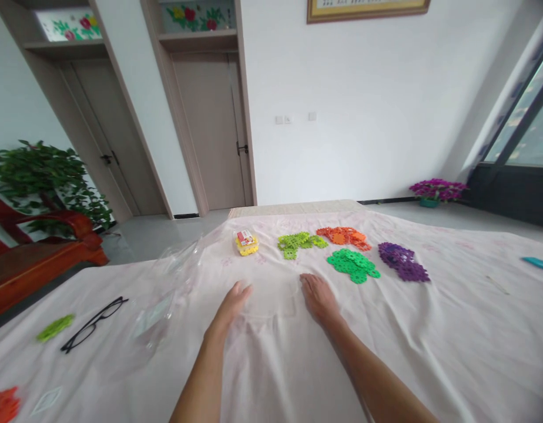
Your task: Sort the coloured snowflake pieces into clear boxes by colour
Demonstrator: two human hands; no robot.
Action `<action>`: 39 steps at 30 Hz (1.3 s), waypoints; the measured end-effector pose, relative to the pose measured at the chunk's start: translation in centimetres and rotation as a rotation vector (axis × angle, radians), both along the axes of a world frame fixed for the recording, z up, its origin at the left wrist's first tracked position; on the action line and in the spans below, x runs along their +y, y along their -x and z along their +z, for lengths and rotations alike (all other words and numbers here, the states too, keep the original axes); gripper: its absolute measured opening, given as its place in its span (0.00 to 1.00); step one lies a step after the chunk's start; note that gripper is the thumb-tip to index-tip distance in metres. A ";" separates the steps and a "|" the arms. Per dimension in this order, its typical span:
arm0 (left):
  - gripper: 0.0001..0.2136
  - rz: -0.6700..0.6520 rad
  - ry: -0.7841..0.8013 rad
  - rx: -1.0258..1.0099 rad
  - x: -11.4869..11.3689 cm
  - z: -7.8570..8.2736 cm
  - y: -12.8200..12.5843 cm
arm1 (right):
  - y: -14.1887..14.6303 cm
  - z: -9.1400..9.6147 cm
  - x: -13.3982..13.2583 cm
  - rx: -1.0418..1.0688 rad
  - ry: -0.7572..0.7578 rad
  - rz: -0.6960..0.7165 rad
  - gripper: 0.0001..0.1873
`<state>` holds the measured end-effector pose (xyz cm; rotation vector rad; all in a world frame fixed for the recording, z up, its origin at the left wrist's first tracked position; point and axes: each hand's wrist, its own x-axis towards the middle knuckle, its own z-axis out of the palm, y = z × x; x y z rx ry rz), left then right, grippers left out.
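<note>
Between my hands a clear, faint-edged plastic container or lid (271, 301) lies on the cloth; its exact shape is hard to make out. My left hand (233, 301) is at its left edge, thumb and fingers apart; whether it touches the plastic I cannot tell. On the other side my right hand (318, 294) rests on the cloth with fingers stretched out, just off the right edge. Beyond them stands a small clear box of yellow pieces (246, 242). Piles of snowflake-like plastic pieces spread to its right: lime (298, 242), orange (343, 237), green (351, 264) and purple (401, 261).
Crumpled clear plastic bags (159, 311) and black glasses (94, 324) lie to the left. Farther out are lime pieces (55, 328) and red-orange pieces (3, 405). A blue object (537, 262) is at far right. The pale cloth (465, 329) has folds.
</note>
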<state>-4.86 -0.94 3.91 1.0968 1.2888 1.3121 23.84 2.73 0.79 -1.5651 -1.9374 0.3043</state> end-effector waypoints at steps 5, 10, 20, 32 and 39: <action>0.24 -0.036 -0.023 -0.196 -1.1 -2.0 -0.9 | -0.9 0.0 -0.3 0.468 0.049 0.002 0.29; 0.23 -0.111 -0.099 -0.262 -1.6 -2.8 -0.8 | -0.7 1.3 -1.4 0.652 0.055 0.083 0.32; 0.26 -0.126 -0.178 -0.179 -2.0 -2.3 -2.8 | -0.1 1.8 -1.8 0.971 0.185 0.185 0.27; 0.28 0.020 -0.040 -0.415 -1.5 -2.2 -3.5 | -0.7 1.4 -0.9 1.197 0.057 -0.061 0.25; 0.25 0.260 -0.077 -0.443 -0.8 -2.4 -3.0 | -1.5 0.1 0.4 1.341 -0.070 -0.311 0.34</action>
